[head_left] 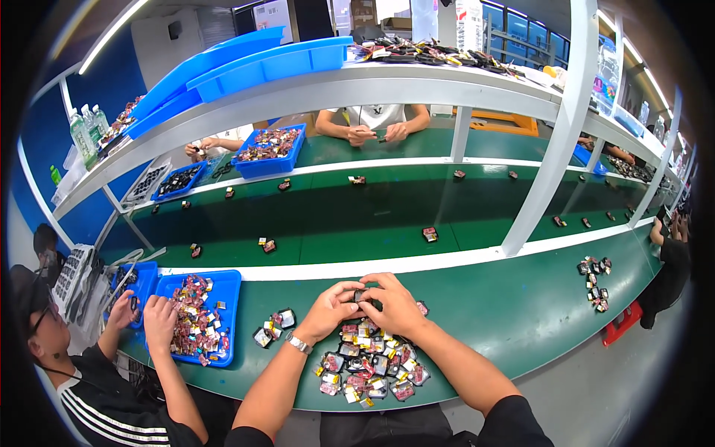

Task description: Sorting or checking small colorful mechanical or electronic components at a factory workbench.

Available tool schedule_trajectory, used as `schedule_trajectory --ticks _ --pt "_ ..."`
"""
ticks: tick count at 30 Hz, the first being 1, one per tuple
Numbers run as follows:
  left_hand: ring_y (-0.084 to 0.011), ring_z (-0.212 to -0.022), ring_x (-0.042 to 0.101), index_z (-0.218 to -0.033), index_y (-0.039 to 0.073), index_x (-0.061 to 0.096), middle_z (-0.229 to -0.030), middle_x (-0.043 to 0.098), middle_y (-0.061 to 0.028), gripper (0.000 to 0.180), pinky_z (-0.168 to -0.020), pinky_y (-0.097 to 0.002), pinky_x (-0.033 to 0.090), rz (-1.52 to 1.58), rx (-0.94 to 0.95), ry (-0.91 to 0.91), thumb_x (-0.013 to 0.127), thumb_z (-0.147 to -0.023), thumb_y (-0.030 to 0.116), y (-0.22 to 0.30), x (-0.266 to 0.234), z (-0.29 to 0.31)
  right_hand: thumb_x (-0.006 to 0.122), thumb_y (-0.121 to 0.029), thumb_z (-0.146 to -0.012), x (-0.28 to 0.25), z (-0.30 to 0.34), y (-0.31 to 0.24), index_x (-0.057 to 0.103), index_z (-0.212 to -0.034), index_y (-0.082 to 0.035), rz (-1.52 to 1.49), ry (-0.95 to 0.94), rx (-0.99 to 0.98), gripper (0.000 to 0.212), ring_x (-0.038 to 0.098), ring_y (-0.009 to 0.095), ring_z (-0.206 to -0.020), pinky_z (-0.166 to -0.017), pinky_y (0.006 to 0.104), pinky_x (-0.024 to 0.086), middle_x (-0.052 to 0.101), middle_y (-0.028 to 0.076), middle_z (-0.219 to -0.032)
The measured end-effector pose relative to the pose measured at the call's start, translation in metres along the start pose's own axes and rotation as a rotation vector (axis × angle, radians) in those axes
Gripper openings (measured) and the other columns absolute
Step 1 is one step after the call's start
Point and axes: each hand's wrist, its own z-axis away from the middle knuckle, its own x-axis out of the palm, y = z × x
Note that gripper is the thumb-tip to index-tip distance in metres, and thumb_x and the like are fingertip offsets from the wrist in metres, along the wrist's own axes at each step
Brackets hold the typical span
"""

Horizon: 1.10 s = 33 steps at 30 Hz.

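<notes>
My left hand (333,309), with a metal-band watch on its wrist, and my right hand (395,307) meet over the green bench. Between their fingertips they grip a small black casing (368,301), mostly covered by the fingers. Directly below and nearer me lies a pile of small electronic assemblies (372,365), with black casings, reddish boards and silvery cells with yellow ends. A few similar assemblies (274,328) sit apart, left of my left wrist. Just beyond my right hand another single piece (423,308) shows.
At the left a co-worker's hands (159,320) work beside a blue tray (235,313) of assemblies. A white rail (335,270) and post (547,149) border the green conveyor (357,231), where spaced pieces lie. Overhead, a shelf (372,88) carries blue trays. More assemblies (593,283) lie far right.
</notes>
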Motion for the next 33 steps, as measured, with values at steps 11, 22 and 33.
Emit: schedule_trajectory --ticks 11,22,33 --pt "-0.0202 -0.109 0.061 -0.126 0.003 0.046 -0.121 0.059 -0.0111 0.031 -0.094 -0.0366 0.054 0.033 -0.063 0.044 0.054 -0.096 0.005 0.0 0.002 0.001 0.07 -0.013 -0.079 -0.004 0.005 0.0 0.071 -0.089 -0.007 -0.1 0.001 -0.026 0.012 0.054 0.028 -0.112 -0.091 0.0376 0.048 0.06 0.009 -0.117" --pt "-0.0219 -0.112 0.059 -0.128 0.003 0.046 -0.122 0.058 -0.012 0.032 -0.096 -0.041 0.051 0.13 -0.027 0.046 0.052 -0.097 0.01 -0.008 -0.001 -0.004 0.069 -0.008 -0.078 0.015 0.009 -0.003 0.071 -0.089 -0.006 -0.052 0.205 0.025 0.012 0.057 0.027 -0.105 -0.086 0.036 0.05 0.062 0.008 -0.112" --pt "-0.0247 -0.111 0.061 -0.121 0.002 0.049 -0.125 0.058 -0.0168 0.023 -0.093 -0.0395 0.054 0.119 0.003 0.106 0.05 -0.097 0.006 -0.009 -0.006 -0.002 0.07 -0.012 -0.08 0.028 0.011 0.0 0.072 -0.093 -0.006 -0.138 0.21 0.092 0.014 0.056 0.027 -0.108 -0.092 0.036 0.047 0.062 0.008 -0.113"
